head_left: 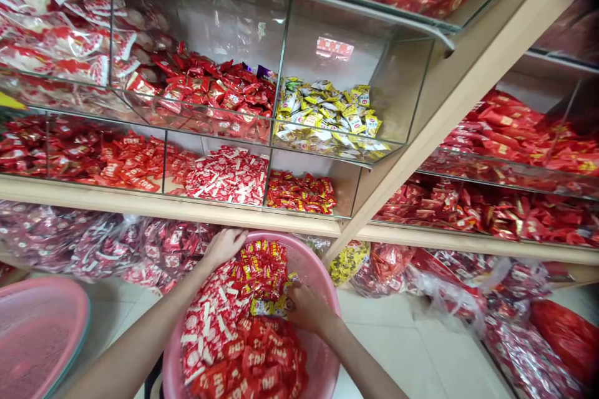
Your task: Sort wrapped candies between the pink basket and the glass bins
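Note:
A pink plastic basket (330,280) stands tilted in front of me, filled with wrapped candies. My left hand (227,245) grips its far-left rim, fingers over the edge. Inside the basket, my right hand (306,307) is curled down on yellow-and-white candy packets (269,307); its fingertips are partly hidden. Around these packets lie red-and-yellow candies (264,262) at the far side, red-and-white candies (213,318) on the left and larger red packets (255,358) on the near side.
Glass-fronted shelf bins hold sorted candies, among them yellow-and-white packets (327,109) and red-and-white ones (229,174). A wooden ledge (187,204) runs just beyond the basket. Another pink basket (77,318) sits at left. Bagged candies (468,287) lie under the shelves on the tiled floor.

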Demonstrator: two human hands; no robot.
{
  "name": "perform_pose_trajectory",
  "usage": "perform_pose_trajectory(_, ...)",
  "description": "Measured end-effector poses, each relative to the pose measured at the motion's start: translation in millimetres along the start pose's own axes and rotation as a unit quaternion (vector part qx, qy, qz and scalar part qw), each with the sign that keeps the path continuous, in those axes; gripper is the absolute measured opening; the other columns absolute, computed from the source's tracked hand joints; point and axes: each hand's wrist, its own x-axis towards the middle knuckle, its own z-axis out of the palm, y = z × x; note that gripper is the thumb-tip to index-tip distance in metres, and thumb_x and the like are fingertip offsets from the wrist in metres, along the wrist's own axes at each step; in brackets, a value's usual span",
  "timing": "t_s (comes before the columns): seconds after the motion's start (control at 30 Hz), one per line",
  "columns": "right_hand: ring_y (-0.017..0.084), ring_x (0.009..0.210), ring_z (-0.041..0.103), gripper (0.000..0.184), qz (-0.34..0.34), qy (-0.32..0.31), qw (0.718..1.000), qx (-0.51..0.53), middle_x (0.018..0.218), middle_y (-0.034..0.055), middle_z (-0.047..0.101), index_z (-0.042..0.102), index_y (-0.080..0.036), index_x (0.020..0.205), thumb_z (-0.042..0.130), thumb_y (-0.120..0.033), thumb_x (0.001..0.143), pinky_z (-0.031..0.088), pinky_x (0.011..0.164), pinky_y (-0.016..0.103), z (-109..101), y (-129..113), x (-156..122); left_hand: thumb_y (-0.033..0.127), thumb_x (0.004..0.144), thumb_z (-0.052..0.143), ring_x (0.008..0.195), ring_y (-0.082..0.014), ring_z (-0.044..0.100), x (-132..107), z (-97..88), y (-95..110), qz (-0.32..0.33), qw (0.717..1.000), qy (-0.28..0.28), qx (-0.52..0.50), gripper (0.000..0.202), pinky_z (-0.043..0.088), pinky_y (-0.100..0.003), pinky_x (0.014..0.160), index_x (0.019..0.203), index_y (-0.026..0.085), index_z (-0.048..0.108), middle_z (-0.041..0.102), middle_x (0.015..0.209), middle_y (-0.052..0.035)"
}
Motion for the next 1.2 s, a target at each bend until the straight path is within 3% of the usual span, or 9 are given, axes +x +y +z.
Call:
perform_pose_trajectory(0.3, 0.024, 0.096, 0.059, 0.028, 0.024, -0.034, 0.999, -0.024, 0.102, 0.0137, 0.063, 0.063, -0.011, 0.098, 0.051, -0.015, 0.073, 0.043, 0.077, 0.029, 4, -16, 3, 0.048, 0.088, 0.028, 0.085, -0.021, 0.064, 0, -1.2, 1, -0.007, 1.0, -0.003, -0.004, 0.049, 0.041, -0.024, 0.071, 0.094, 0.019, 0.067, 0.071, 0.089, -0.0086)
perform_pose_trajectory(0.53, 0.019, 0.086, 0.062, 0.019, 0.021, 0.014, 0.999, -0.027, 0.097, 0.0102, 0.062, 0.064, -0.015, 0.088, 0.051, -0.014, 0.074, 0.044, 0.071, 0.026, -15, -12, -2, 0.049, 0.088, 0.025, 0.074, -0.0198, 0.064, 0, -0.2, 1, 0.004, 1.0, -0.001, 0.001, 0.053, 0.04, -0.024, 0.065, 0.09, 0.018, 0.067, 0.07, 0.08, -0.0086)
perform_pose_trajectory(0.77, 0.021, 0.086, 0.062, 0.019, -0.032, 0.001, 0.999, -0.044, 0.1, 0.0093, 0.061, 0.063, -0.015, 0.094, 0.056, -0.02, 0.077, 0.047, 0.07, 0.027, -11, -45, 6, 0.049, 0.088, 0.027, 0.08, -0.0202, 0.064, 0, -1.6, 2, -0.014, 1.0, -0.008, 0.01, 0.05, 0.04, -0.024, 0.068, 0.09, 0.019, 0.067, 0.07, 0.081, -0.008)
perform_pose_trajectory(0.9, 0.025, 0.087, 0.062, 0.031, -0.043, 0.007, 0.998, -0.053, 0.103, 0.0102, 0.06, 0.061, -0.014, 0.1, 0.063, -0.031, 0.075, 0.049, 0.069, 0.031, -12, -57, 11, 0.049, 0.088, 0.026, 0.078, -0.0204, 0.064, -1, -3.4, 4, -0.016, 1.0, -0.01, 0.003, 0.05, 0.04, -0.024, 0.066, 0.094, 0.02, 0.067, 0.07, 0.08, -0.0079)
perform_pose_trajectory(1.2, 0.022, 0.085, 0.062, 0.023, -0.008, 0.025, 0.999, -0.023, 0.099, 0.0083, 0.063, 0.06, -0.018, 0.1, 0.056, -0.025, 0.078, 0.045, 0.067, 0.028, -3, -35, -4, 0.045, 0.088, 0.03, 0.083, -0.0209, 0.064, -1, -1.1, 1, -0.015, 1.0, -0.004, -0.019, 0.045, 0.041, -0.025, 0.071, 0.092, 0.02, 0.067, 0.07, 0.086, -0.008)
